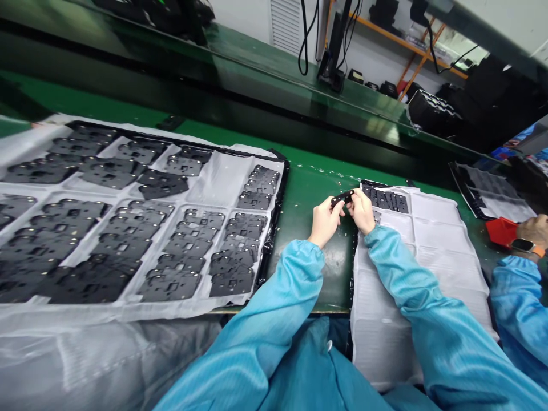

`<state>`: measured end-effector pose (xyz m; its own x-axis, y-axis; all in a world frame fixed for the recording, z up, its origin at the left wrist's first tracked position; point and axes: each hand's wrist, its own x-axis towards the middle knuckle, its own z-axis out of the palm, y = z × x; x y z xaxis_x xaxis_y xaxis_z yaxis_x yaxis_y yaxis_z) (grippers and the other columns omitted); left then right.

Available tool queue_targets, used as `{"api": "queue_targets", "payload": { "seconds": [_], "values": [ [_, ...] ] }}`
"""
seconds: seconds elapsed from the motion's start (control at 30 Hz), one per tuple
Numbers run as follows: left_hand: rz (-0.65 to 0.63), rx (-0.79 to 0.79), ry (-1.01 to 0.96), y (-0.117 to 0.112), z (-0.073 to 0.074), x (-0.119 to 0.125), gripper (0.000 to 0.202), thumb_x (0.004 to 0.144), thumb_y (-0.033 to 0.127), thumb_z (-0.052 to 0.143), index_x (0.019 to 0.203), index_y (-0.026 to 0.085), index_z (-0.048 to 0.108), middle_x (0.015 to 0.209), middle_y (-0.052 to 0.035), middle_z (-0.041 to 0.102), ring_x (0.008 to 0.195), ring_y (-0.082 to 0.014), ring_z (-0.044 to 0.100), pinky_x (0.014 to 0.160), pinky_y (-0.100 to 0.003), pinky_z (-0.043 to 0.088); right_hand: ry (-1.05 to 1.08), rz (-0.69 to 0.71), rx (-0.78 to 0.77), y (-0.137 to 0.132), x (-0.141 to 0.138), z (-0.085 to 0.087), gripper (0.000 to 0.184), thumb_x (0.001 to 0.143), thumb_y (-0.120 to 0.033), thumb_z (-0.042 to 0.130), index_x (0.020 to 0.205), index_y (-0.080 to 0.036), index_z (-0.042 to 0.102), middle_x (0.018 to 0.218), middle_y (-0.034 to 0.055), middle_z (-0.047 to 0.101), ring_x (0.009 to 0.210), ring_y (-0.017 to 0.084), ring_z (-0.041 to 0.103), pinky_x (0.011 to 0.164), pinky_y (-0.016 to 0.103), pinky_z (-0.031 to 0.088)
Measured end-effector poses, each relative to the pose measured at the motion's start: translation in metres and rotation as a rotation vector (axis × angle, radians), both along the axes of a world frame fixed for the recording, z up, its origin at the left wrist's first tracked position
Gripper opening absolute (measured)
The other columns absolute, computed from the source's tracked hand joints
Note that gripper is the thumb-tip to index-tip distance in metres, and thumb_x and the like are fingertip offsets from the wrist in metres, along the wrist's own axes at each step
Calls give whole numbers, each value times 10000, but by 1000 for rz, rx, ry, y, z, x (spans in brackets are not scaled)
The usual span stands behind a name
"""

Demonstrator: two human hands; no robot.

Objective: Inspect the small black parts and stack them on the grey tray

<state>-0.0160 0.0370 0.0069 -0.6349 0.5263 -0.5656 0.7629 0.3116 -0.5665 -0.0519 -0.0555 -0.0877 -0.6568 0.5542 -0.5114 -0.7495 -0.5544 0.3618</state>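
Observation:
Between my two hands, above the green bench, is a small flat black plate (343,197) with tiny holes, seen at a slant. My left hand (325,220) pinches its left end, and my right hand (361,211) grips the right end. Just right of my right hand lies a tray lined with white sheet (436,228), where a row of black plates (387,200) fills one far compartment. On my left is a wider lined tray (225,181) with several compartments of overlapping black plates (173,268).
A co-worker's hand (533,234) with a watch is at the right edge, by a red container (500,231). Another lined tray (492,191) lies behind it. A raised green shelf (257,68) runs along the back, with a black stand (334,57) and hanging cables.

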Motion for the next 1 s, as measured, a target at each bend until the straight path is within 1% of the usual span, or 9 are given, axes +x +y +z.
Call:
{"api": "queue_targets", "payload": {
  "seconds": [0.13,0.4,0.53,0.6,0.67,0.73,0.8,0.87,1.0],
  "values": [
    [-22,-25,1,0,1,-1,259,916,391,511,781,173,546,628,17,596,428,-69,501,472,-185,394,-81,-11,-30,1,-2,1,398,931,-555,403,794,-185,453,594,-33,458,486,77,409,473,194,310],
    [-38,-54,-3,0,0,0,269,923,390,502,774,171,548,624,14,594,438,-72,507,486,-188,399,-152,-6,-6,-2,-9,1,345,958,-458,394,750,-184,421,560,-36,431,483,84,424,469,197,307],
    [-59,-38,27,0,2,-1,268,922,399,501,781,175,545,628,15,592,437,-77,511,476,-193,384,-118,4,4,-2,-9,2,221,949,-317,367,908,-180,536,570,-38,491,459,84,468,462,189,354],
    [-87,-14,52,1,3,-1,263,925,399,497,792,178,550,634,13,597,446,-79,515,485,-194,387,-134,-5,-31,-1,-9,2,222,928,-265,374,1008,-179,562,650,-24,551,480,80,505,473,185,388],
    [-105,10,74,3,3,0,261,925,399,495,798,179,554,634,8,602,461,-81,521,498,-193,394,-176,-13,-96,-1,-9,2,218,918,-265,406,1024,-172,571,753,0,588,505,71,526,474,182,403],
    [-102,40,85,5,2,-1,259,923,398,498,795,179,548,627,9,601,455,-77,514,494,-191,394,-189,-20,-132,0,-10,2,212,921,-309,452,1003,-162,582,759,8,583,501,69,521,462,183,405],
    [-58,94,76,6,0,-2,255,915,397,508,793,176,535,617,14,595,427,-68,496,466,-188,383,-189,-16,-133,1,-10,1,235,906,-372,525,941,-152,596,697,7,563,513,79,525,462,184,414],
    [42,148,48,6,-3,-3,245,900,389,528,796,167,529,604,16,589,397,-64,476,427,-189,365,-180,-20,-147,2,-9,1,278,883,-421,571,917,-147,605,715,22,582,550,90,550,469,184,436],
    [244,162,3,4,-4,-7,248,856,382,586,808,142,546,585,8,589,385,-65,473,391,-186,351,-26,-95,-174,4,-5,1,330,879,-451,566,1013,-151,594,757,25,616,491,89,547,415,194,427]
  ]
}}
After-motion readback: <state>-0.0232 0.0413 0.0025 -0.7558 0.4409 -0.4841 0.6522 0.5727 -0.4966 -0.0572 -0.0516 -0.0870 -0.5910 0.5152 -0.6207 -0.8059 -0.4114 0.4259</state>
